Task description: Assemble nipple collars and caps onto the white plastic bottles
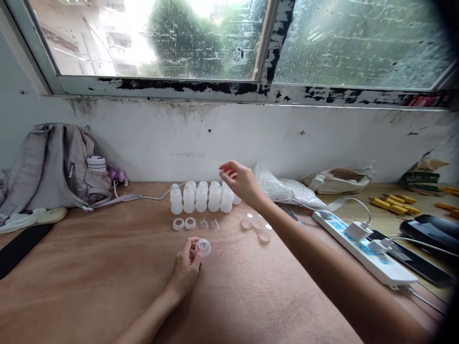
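Near the middle of the table, my left hand (187,263) pinches a clear round cap-like piece (203,247). My right hand (236,177) reaches over the right end of a group of white translucent bottles (201,197); its fingers are curled and slightly apart, with nothing visible in them. In front of the bottles lie two white rings (179,223) and two small clear nipple-like pieces (203,223). Several clear round discs (257,224) rest on the table left of my right forearm.
A grey backpack (53,162) and a black flat object (23,248) are at the left. Plastic-wrapped packages (287,188), a white power strip (366,253) with chargers, and yellow blocks (394,203) are at the right. A wall with windows stands behind the table (89,272).
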